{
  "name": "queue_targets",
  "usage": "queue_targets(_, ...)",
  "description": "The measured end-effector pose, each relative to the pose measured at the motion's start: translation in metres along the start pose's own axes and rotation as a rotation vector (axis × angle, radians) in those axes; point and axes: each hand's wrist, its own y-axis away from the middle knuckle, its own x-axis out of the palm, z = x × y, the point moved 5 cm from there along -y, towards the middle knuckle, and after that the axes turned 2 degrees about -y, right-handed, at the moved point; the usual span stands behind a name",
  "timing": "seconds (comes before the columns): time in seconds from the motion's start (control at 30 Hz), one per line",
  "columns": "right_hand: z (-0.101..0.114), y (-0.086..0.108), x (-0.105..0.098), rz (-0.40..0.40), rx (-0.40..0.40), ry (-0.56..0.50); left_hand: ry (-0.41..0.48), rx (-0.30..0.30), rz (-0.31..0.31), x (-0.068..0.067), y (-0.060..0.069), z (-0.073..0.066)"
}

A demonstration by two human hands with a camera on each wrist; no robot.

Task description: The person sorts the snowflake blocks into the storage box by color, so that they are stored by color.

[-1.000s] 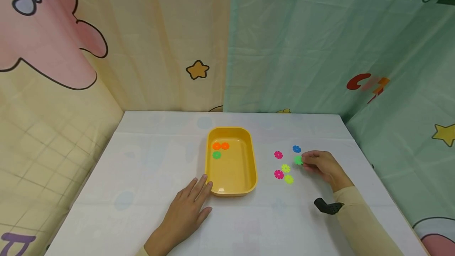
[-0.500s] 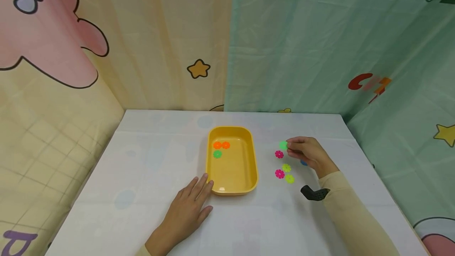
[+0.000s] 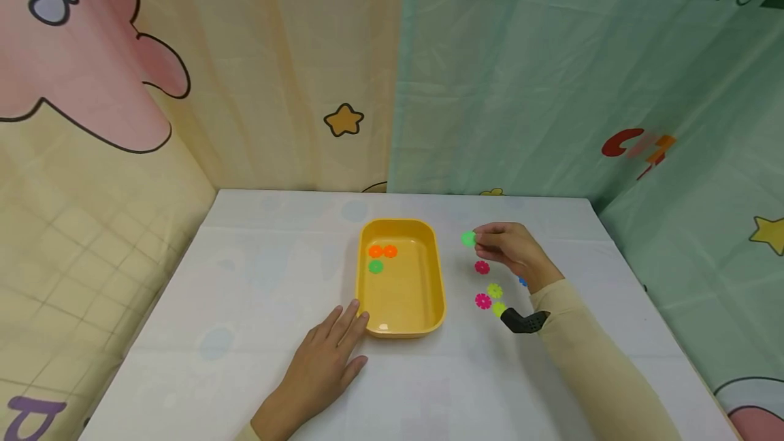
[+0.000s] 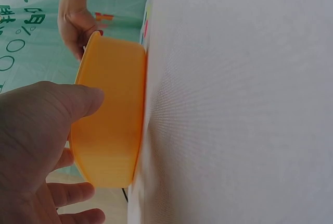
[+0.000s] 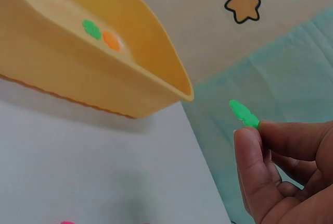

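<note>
My right hand [image 3: 513, 250] pinches a green snowflake-shaped plastic disc [image 3: 468, 239] between thumb and fingertips, held above the table to the right of the yellow tray [image 3: 404, 301]. In the right wrist view the disc [image 5: 242, 112] stands out edgewise from the fingertips, apart from the tray wall. My left hand [image 3: 318, 366] lies with fingers extended at the tray's near left corner, fingertips against its rim. Inside the tray are two orange discs [image 3: 390, 251] and a green one [image 3: 376, 266].
Right of the tray lie pink discs [image 3: 482, 267], a pale yellow disc [image 3: 495, 290] and another yellow one [image 3: 499, 309] partly behind the black wrist device [image 3: 523, 321]. A blue disc [image 3: 523, 281] is mostly hidden by the right arm. Printed curtains stand behind the white table [image 3: 245, 305].
My right hand has moved left and toward the far side, carrying the green disc away from the loose discs. The left hand and tray have stayed in place.
</note>
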Motion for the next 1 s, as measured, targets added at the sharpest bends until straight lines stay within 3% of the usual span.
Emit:
queue_targets(0.7, 0.023, -0.025, 0.081, 0.034, 0.025, 0.092, -0.002, 0.009, -0.015, 0.0, 0.0, -0.001)
queue_targets(1.0, 0.024, -0.031, 0.112, 0.092, -0.023, 0.085, -0.003, 0.011, -0.023, -0.001, 0.001, -0.001)
